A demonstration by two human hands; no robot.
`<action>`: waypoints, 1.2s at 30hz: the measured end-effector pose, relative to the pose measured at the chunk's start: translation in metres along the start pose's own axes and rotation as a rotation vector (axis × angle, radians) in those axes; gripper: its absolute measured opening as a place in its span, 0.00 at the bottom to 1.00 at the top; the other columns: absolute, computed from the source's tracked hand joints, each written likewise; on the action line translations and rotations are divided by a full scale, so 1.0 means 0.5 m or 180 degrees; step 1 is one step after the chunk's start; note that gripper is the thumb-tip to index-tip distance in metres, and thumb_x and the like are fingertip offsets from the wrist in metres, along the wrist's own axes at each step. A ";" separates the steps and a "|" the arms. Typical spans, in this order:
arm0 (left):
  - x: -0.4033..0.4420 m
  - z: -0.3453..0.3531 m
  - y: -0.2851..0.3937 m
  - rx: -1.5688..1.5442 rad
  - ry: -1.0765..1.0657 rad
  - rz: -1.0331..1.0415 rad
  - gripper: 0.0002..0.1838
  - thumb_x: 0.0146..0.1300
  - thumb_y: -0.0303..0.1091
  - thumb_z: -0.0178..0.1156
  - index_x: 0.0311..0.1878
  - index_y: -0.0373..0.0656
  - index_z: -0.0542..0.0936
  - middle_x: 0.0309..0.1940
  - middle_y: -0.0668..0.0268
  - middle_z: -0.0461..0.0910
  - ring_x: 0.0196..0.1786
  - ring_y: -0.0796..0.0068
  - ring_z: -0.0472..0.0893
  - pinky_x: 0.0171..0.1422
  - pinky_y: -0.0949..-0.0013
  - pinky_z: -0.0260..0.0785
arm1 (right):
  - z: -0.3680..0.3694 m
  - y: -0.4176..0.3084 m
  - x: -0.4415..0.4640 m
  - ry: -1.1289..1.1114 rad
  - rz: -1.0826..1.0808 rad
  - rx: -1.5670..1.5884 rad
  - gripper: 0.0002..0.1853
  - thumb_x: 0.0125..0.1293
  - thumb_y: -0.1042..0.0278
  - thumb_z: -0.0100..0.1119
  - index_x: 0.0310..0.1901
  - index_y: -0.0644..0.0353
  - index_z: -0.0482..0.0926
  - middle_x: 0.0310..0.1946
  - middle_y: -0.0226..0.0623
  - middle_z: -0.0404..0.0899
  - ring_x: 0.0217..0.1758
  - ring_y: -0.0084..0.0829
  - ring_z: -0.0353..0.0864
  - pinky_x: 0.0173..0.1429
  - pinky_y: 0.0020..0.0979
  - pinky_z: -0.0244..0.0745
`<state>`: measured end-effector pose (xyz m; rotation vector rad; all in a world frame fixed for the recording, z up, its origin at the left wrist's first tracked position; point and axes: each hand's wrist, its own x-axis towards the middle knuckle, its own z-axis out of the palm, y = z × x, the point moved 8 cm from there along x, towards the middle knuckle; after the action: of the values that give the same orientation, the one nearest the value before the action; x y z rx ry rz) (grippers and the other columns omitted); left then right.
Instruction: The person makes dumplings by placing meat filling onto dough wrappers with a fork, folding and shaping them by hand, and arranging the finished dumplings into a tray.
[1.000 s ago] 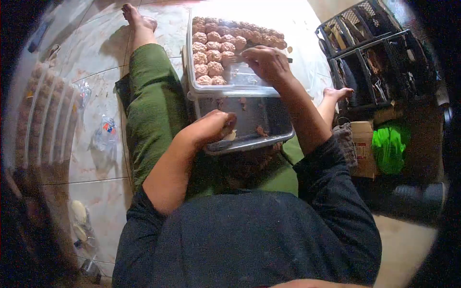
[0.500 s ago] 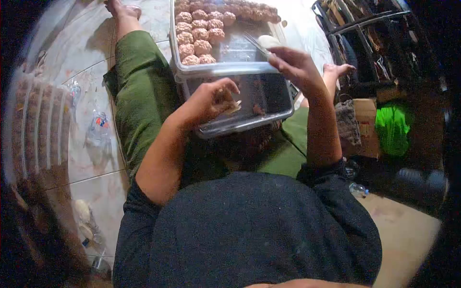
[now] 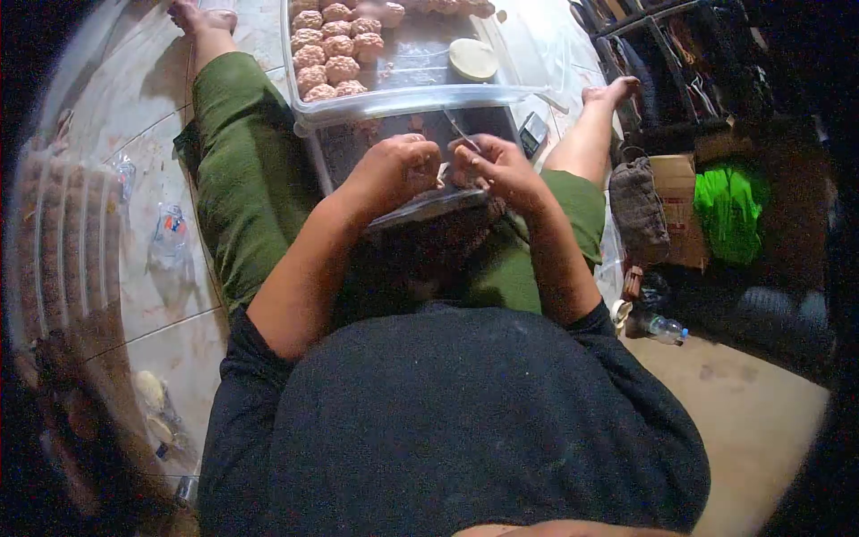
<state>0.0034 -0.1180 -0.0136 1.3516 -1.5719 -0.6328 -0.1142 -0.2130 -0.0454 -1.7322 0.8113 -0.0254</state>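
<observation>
No legible text or labels anywhere

Probably a room in a home: the person sits barefoot on a marble-patterned tile floor [image 3: 148,300], legs spread around plastic tubs of meatballs [image 3: 340,69]. A black shelf rack [image 3: 684,67] crammed with items, a cardboard box [image 3: 673,210] and a plastic bottle [image 3: 664,329] stand or lie on the right.

Seemingly plastic tray [image 3: 416,98], glossy, matt cloth shirt [image 3: 483,421]
</observation>
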 end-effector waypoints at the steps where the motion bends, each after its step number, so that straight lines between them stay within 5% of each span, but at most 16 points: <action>1: 0.000 -0.001 -0.004 -0.0203 -0.0145 -0.0280 0.08 0.46 0.25 0.64 0.29 0.38 0.74 0.25 0.60 0.74 0.30 0.74 0.74 0.37 0.70 0.68 | -0.025 0.000 0.003 0.0228 -0.0212 -0.0402 0.15 0.64 0.60 0.55 0.45 0.63 0.76 0.30 0.27 0.78 0.28 0.16 0.71 0.31 0.20 0.67; 4: -0.016 0.013 -0.049 -0.0921 -0.0242 -0.0841 0.09 0.48 0.24 0.65 0.29 0.38 0.72 0.25 0.68 0.72 0.30 0.82 0.70 0.37 0.74 0.66 | -0.090 -0.019 -0.015 0.0784 -0.0194 -0.1805 0.13 0.63 0.63 0.54 0.40 0.64 0.79 0.26 0.36 0.80 0.30 0.25 0.78 0.37 0.27 0.72; 7: -0.016 -0.004 -0.060 -0.1722 0.0109 -0.0686 0.07 0.55 0.26 0.61 0.32 0.39 0.71 0.26 0.73 0.71 0.31 0.85 0.69 0.36 0.77 0.65 | -0.123 0.011 0.001 0.0259 0.0071 -0.3421 0.10 0.58 0.68 0.54 0.36 0.65 0.80 0.26 0.46 0.80 0.31 0.37 0.81 0.37 0.34 0.73; 10: -0.024 -0.037 -0.077 -0.1483 0.0068 -0.0873 0.06 0.59 0.28 0.59 0.33 0.39 0.70 0.27 0.73 0.71 0.32 0.85 0.70 0.37 0.77 0.65 | -0.117 0.021 0.046 -0.0138 0.0447 -0.4380 0.07 0.52 0.73 0.53 0.32 0.62 0.78 0.29 0.48 0.79 0.36 0.45 0.79 0.39 0.39 0.72; 11: -0.022 -0.049 -0.069 -0.1647 0.0136 -0.0757 0.07 0.61 0.31 0.57 0.34 0.40 0.70 0.27 0.72 0.71 0.32 0.84 0.71 0.36 0.78 0.65 | -0.106 0.013 0.044 0.0276 -0.0787 -0.4526 0.05 0.49 0.75 0.50 0.29 0.58 0.75 0.29 0.45 0.77 0.38 0.43 0.78 0.39 0.39 0.71; 15: -0.021 -0.111 -0.044 -0.1739 0.0566 -0.0470 0.06 0.62 0.32 0.56 0.35 0.42 0.69 0.29 0.70 0.72 0.34 0.82 0.72 0.39 0.79 0.65 | -0.046 0.045 0.069 -0.0539 -0.1331 -0.3837 0.10 0.57 0.68 0.45 0.38 0.59 0.75 0.37 0.44 0.77 0.40 0.45 0.76 0.43 0.39 0.72; 18: -0.049 -0.190 -0.065 -0.1687 0.1620 -0.0622 0.07 0.62 0.33 0.55 0.38 0.42 0.71 0.34 0.66 0.74 0.38 0.79 0.74 0.44 0.76 0.68 | -0.012 0.120 0.137 -0.0598 -0.1190 -0.4068 0.06 0.54 0.71 0.50 0.31 0.61 0.76 0.33 0.45 0.78 0.37 0.45 0.76 0.40 0.37 0.71; 21: -0.067 -0.234 -0.098 -0.3457 0.2127 -0.0349 0.09 0.62 0.32 0.56 0.43 0.40 0.72 0.39 0.64 0.75 0.41 0.74 0.76 0.50 0.71 0.69 | -0.006 0.117 0.170 -0.0107 0.0088 -0.2596 0.09 0.56 0.70 0.50 0.35 0.63 0.77 0.35 0.48 0.78 0.40 0.46 0.77 0.42 0.38 0.71; 24: -0.091 -0.277 -0.122 -0.3329 0.2392 -0.0447 0.13 0.60 0.30 0.57 0.47 0.38 0.71 0.41 0.62 0.76 0.43 0.70 0.77 0.53 0.68 0.69 | -0.018 0.109 0.172 0.0415 0.1261 -0.0753 0.10 0.57 0.70 0.50 0.37 0.65 0.78 0.35 0.52 0.77 0.41 0.46 0.77 0.45 0.39 0.71; 25: -0.098 -0.288 -0.131 -0.3342 0.2395 -0.0415 0.14 0.60 0.29 0.58 0.47 0.37 0.71 0.41 0.62 0.76 0.43 0.70 0.77 0.52 0.67 0.70 | 0.006 0.081 0.201 -0.0136 -0.0100 -0.3130 0.12 0.57 0.73 0.48 0.42 0.66 0.75 0.32 0.49 0.78 0.40 0.42 0.77 0.47 0.38 0.70; 28: -0.117 -0.314 -0.156 -0.3373 0.2419 -0.0307 0.15 0.57 0.27 0.59 0.48 0.37 0.71 0.42 0.61 0.77 0.44 0.69 0.78 0.51 0.66 0.72 | 0.017 0.127 0.232 -0.0163 0.0189 -0.2941 0.18 0.56 0.73 0.50 0.50 0.66 0.70 0.34 0.48 0.77 0.43 0.41 0.76 0.50 0.37 0.69; 31: -0.124 -0.322 -0.168 -0.3364 0.2502 -0.0258 0.17 0.58 0.27 0.59 0.49 0.36 0.70 0.45 0.59 0.75 0.47 0.67 0.76 0.53 0.65 0.70 | 0.038 0.121 0.277 -0.0097 -0.1139 -0.2113 0.23 0.57 0.75 0.49 0.57 0.66 0.63 0.39 0.50 0.76 0.46 0.40 0.75 0.51 0.38 0.68; 36: -0.139 -0.325 -0.164 -0.3201 0.2652 -0.0214 0.20 0.58 0.29 0.58 0.53 0.34 0.68 0.50 0.56 0.72 0.52 0.63 0.73 0.57 0.63 0.67 | 0.058 0.086 0.279 -0.0011 -0.0660 -0.2193 0.21 0.58 0.76 0.49 0.55 0.65 0.66 0.39 0.49 0.77 0.46 0.39 0.76 0.51 0.37 0.69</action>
<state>0.1821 -0.0432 -0.0354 0.7081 -0.3963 -0.6393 -0.0176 -0.2659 -0.1459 -2.4603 0.6724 0.1321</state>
